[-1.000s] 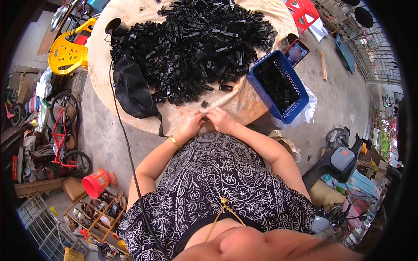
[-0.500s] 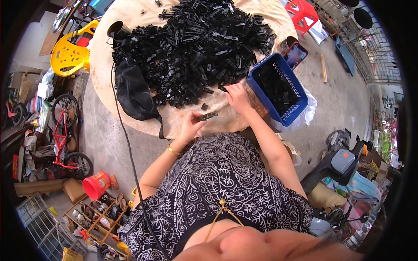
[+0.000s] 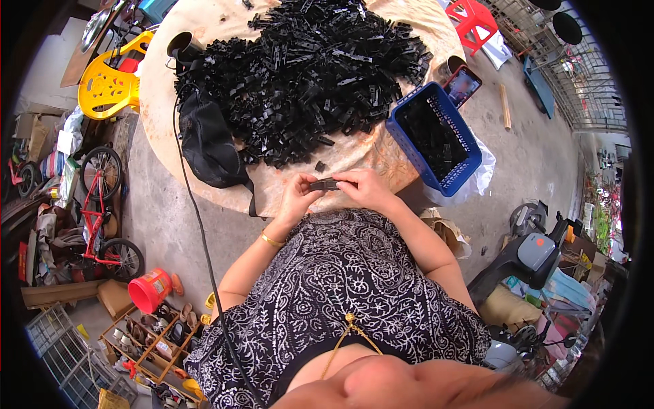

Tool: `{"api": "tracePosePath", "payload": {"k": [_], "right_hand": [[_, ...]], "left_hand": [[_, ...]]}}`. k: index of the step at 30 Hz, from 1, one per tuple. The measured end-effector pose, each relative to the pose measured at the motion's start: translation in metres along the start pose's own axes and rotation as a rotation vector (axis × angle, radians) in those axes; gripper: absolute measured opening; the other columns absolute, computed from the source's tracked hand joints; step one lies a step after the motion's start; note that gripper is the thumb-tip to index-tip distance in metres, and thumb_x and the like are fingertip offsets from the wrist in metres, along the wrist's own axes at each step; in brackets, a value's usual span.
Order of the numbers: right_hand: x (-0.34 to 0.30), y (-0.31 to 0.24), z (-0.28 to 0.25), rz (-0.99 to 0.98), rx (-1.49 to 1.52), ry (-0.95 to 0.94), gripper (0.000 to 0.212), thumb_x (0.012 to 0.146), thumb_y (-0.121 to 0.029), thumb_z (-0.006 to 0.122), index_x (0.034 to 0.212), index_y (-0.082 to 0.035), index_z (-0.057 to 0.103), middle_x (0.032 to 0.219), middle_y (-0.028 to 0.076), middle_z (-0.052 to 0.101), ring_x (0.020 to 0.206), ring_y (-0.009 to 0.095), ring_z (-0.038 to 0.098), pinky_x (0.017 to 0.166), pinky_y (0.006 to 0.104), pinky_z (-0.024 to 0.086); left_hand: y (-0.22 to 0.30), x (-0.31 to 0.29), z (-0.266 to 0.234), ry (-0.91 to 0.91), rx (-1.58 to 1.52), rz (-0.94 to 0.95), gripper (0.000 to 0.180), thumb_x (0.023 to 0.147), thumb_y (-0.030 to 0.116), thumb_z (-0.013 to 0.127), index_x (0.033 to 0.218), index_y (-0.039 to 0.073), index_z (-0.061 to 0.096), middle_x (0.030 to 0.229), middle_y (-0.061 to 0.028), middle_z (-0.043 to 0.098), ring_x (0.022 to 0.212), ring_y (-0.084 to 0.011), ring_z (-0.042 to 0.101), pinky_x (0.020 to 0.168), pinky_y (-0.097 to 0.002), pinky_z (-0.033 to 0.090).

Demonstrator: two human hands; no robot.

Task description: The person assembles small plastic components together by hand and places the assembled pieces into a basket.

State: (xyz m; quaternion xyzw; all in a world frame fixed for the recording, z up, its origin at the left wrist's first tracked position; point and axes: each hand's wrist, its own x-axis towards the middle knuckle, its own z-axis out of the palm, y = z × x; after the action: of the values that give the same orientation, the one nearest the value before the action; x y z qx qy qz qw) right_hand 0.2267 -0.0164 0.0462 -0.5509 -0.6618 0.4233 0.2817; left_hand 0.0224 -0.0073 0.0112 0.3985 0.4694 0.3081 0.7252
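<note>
Over the near edge of the round table (image 3: pixel 160 136), my left hand (image 3: pixel 298 196) pinches one end of a small black plastic part (image 3: pixel 324 185). The fingers of my right hand (image 3: pixel 364 189) are closed on the other end of that part, so both hands hold it between them. Just beyond them a single small black piece (image 3: pixel 320 166) lies on the cloth. A large heap of black plastic parts (image 3: pixel 306 82) covers much of the table. To the right of my hands stands a blue plastic basket (image 3: pixel 415 160) with black parts inside.
A black bag (image 3: pixel 208 150) with a strap lies left of the heap, with a dark cup (image 3: pixel 182 44) behind it. A phone (image 3: pixel 463 85) leans beyond the basket. A yellow chair (image 3: pixel 102 85) and a red stool (image 3: pixel 470 20) stand by the table.
My right hand has come back from the heap's near right edge, moving left and toward me. It now grips the black plastic part along with my left hand, which has hardly moved.
</note>
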Motion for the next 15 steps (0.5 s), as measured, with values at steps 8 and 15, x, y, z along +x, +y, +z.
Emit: {"api": "tracePosePath", "payload": {"k": [8, 15], "right_hand": [[-0.002, -0.008, 0.012, -0.118, -0.104, 0.095, 0.018, 0.077, -0.017, 0.063, 0.094, -0.011, 0.068, 0.074, 0.01, 0.064, 0.067, 0.028, 0.061, 0.062, 0.0359, 0.049], [-0.007, -0.002, 0.024, -0.132, -0.021, 0.187, 0.02, 0.076, -0.017, 0.067, 0.095, -0.01, 0.069, 0.076, 0.005, 0.062, 0.063, 0.02, 0.059, 0.061, 0.0296, 0.048]], "left_hand": [[0.018, -0.007, 0.003, -0.041, -0.026, -0.013, 0.04, 0.078, -0.005, 0.062, 0.113, -0.002, 0.043, 0.098, -0.0111, 0.06, 0.089, -0.0147, 0.06, 0.08, -0.025, 0.05], [0.01, -0.003, -0.002, -0.09, -0.056, -0.053, 0.051, 0.08, 0.0, 0.063, 0.125, -0.001, 0.039, 0.099, -0.0095, 0.062, 0.088, -0.0129, 0.059, 0.08, -0.0255, 0.049]]}}
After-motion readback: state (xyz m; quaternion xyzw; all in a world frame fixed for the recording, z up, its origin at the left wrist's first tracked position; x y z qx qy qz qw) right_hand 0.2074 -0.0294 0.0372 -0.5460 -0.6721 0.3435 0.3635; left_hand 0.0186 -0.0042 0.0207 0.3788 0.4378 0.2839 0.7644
